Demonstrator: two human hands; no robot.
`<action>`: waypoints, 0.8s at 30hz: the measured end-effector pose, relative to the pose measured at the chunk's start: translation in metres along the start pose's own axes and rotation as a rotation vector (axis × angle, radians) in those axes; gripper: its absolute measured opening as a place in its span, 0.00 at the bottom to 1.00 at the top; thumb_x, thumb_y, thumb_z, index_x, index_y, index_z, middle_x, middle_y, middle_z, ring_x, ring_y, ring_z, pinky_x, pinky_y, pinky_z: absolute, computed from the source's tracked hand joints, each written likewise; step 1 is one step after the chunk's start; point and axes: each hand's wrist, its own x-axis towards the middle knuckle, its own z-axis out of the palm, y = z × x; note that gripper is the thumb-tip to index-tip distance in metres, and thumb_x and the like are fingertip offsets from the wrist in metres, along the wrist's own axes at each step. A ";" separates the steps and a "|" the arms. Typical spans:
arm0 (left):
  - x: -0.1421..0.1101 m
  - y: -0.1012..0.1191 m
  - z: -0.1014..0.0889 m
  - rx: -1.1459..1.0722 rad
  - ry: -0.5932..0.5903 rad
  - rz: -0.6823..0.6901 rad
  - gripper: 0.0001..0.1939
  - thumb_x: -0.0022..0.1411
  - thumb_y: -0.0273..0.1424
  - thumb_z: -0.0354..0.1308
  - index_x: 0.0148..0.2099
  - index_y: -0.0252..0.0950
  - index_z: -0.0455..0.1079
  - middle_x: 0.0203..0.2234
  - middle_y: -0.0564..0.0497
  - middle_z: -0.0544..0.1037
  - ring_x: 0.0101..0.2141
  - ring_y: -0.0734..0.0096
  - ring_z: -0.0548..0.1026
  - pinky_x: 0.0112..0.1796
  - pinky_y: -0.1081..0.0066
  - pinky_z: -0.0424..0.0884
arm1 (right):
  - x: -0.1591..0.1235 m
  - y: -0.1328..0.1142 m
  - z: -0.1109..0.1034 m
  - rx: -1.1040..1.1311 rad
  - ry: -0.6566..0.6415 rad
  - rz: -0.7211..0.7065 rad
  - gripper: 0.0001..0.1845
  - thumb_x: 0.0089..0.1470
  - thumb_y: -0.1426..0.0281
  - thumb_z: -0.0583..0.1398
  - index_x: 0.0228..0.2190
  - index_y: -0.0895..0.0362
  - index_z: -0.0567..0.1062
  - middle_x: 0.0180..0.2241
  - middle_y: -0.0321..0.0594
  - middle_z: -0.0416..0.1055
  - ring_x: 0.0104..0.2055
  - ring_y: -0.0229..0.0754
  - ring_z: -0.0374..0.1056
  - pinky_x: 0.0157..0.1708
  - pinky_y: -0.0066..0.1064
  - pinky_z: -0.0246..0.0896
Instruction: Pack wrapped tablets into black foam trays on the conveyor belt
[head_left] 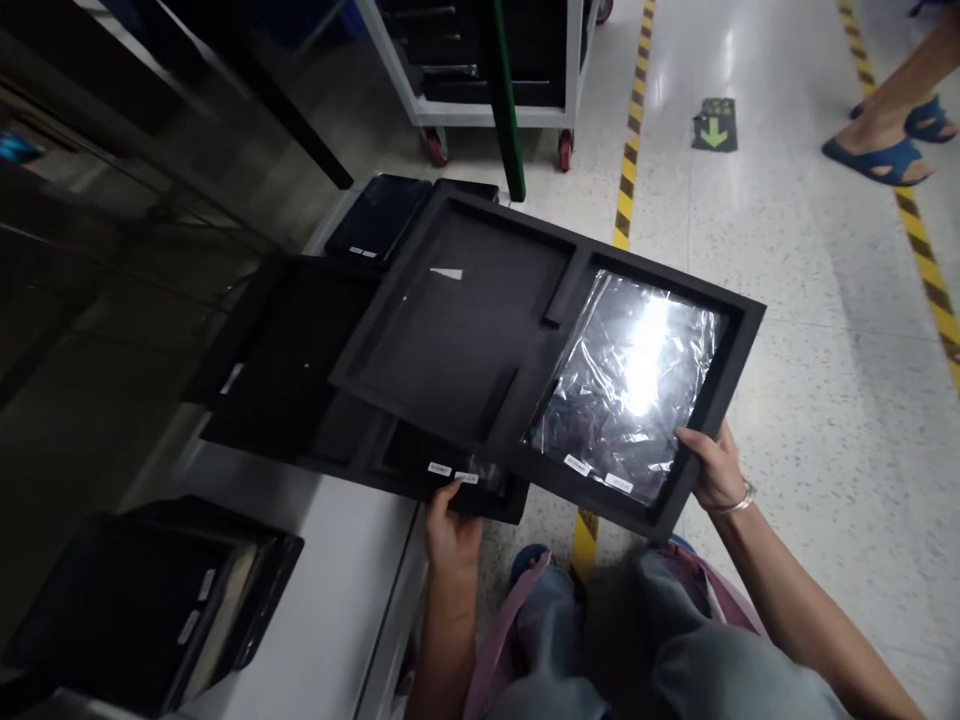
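A black foam tray [526, 400] with two recesses is tilted over a second black tray. Its right recess holds a flat panel in shiny clear film [630, 385] with two white labels along its lower edge. In the left recess there is only a small white scrap [448, 273]. My right hand [716, 468] grips the upper tray's right edge, thumb on top. My left hand [454, 525] is closed on the near edge of the lower tray [514, 502], thumb beside a white label on a dark panel there. The upper tray hides much of the lower one.
A white table [322, 560] carries a stack of dark panels [127, 590] at lower left and another dark panel [379, 215] at the back. Beyond stands a wheeled rack [495, 115]. A green post [502, 100] rises nearby. A person's sandalled foot [877, 155] is at upper right.
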 end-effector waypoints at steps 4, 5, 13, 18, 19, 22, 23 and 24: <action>0.000 0.000 -0.001 -0.005 0.002 0.000 0.10 0.51 0.18 0.53 0.32 0.35 0.72 0.23 0.55 0.78 0.27 0.74 0.77 0.32 0.75 0.73 | -0.002 -0.004 0.001 -0.009 -0.024 -0.023 0.23 0.28 0.69 0.70 0.29 0.55 0.67 0.24 0.30 0.65 0.22 0.32 0.59 0.20 0.24 0.56; 0.001 0.000 -0.001 -0.006 0.008 0.002 0.10 0.51 0.18 0.53 0.32 0.35 0.72 0.23 0.55 0.78 0.27 0.74 0.76 0.32 0.75 0.73 | -0.002 -0.004 0.001 -0.006 -0.029 -0.028 0.23 0.28 0.69 0.70 0.29 0.55 0.67 0.25 0.30 0.65 0.23 0.32 0.59 0.20 0.24 0.56; -0.002 0.000 0.000 -0.034 0.010 -0.022 0.11 0.55 0.17 0.50 0.31 0.33 0.72 0.22 0.55 0.78 0.25 0.75 0.76 0.29 0.76 0.73 | -0.003 -0.004 0.001 0.006 0.016 0.009 0.24 0.27 0.70 0.70 0.29 0.55 0.68 0.22 0.28 0.63 0.21 0.31 0.57 0.18 0.23 0.55; -0.006 0.002 -0.001 -0.021 0.003 -0.051 0.10 0.59 0.18 0.50 0.33 0.32 0.72 0.23 0.52 0.78 0.25 0.72 0.77 0.29 0.74 0.74 | -0.001 0.013 -0.025 0.049 0.156 0.256 0.25 0.24 0.67 0.71 0.29 0.55 0.69 0.19 0.28 0.65 0.16 0.32 0.56 0.12 0.25 0.51; -0.006 0.002 -0.001 -0.019 -0.002 -0.062 0.10 0.59 0.18 0.51 0.33 0.32 0.72 0.23 0.52 0.79 0.25 0.72 0.77 0.29 0.73 0.74 | 0.000 0.019 -0.036 0.060 0.200 0.332 0.25 0.23 0.66 0.71 0.28 0.55 0.70 0.18 0.29 0.66 0.16 0.33 0.58 0.12 0.26 0.53; -0.007 0.003 0.000 -0.014 -0.037 -0.060 0.07 0.61 0.20 0.54 0.36 0.31 0.73 0.26 0.49 0.80 0.26 0.70 0.78 0.29 0.72 0.74 | 0.008 0.037 -0.082 0.064 0.294 0.411 0.24 0.21 0.65 0.70 0.26 0.54 0.70 0.16 0.30 0.65 0.15 0.39 0.59 0.14 0.34 0.61; -0.007 0.003 0.001 -0.009 -0.048 -0.050 0.06 0.61 0.21 0.55 0.38 0.30 0.73 0.28 0.48 0.80 0.28 0.69 0.78 0.30 0.72 0.75 | 0.010 0.042 -0.099 0.040 0.311 0.405 0.24 0.20 0.63 0.70 0.26 0.54 0.71 0.18 0.33 0.67 0.17 0.43 0.63 0.17 0.39 0.66; -0.007 0.004 0.001 -0.001 -0.057 -0.040 0.06 0.61 0.23 0.56 0.40 0.30 0.74 0.30 0.47 0.81 0.30 0.68 0.79 0.32 0.71 0.76 | 0.011 0.046 -0.115 -0.004 0.343 0.389 0.25 0.20 0.62 0.70 0.27 0.52 0.72 0.21 0.37 0.70 0.21 0.47 0.67 0.20 0.44 0.69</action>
